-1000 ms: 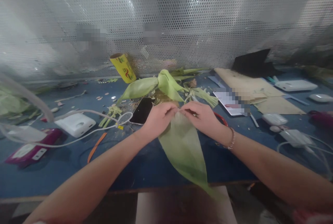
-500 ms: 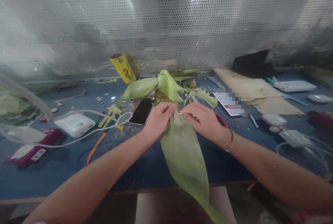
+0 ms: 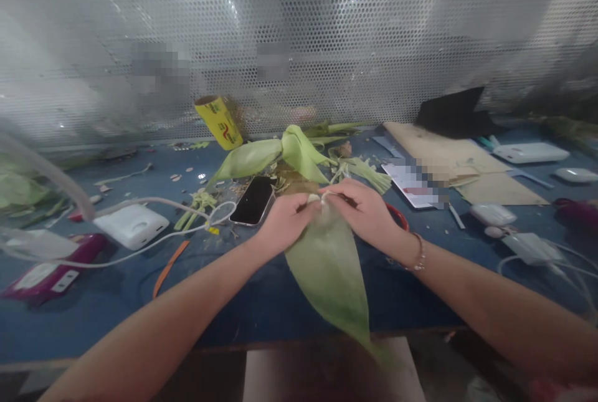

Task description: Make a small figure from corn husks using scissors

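Note:
A long pale green leaf [image 3: 331, 271] hangs from my fingers over the table's front edge. My left hand [image 3: 290, 220] pinches its gathered top end from the left. From the right, my right hand [image 3: 362, 210] pinches the same end, its fingertips nearly touching those of the left. Just behind my hands lies a folded green leaf piece [image 3: 301, 154], with shredded green strips [image 3: 367, 172] to its right. A black phone [image 3: 253, 201] rests left of my left hand.
A yellow tube [image 3: 219, 123] leans at the back. White adapters and cables [image 3: 133, 226], a purple power strip [image 3: 58, 271] and an orange strip [image 3: 170, 268] lie left. Brown card sheets [image 3: 448, 153], a white card [image 3: 404, 184] and chargers [image 3: 527, 246] are on the right.
My fingertips have shifted slightly lower on the leaf's gathered end and drawn closer together. The leaf's lower tip has risen and swung a little to the left.

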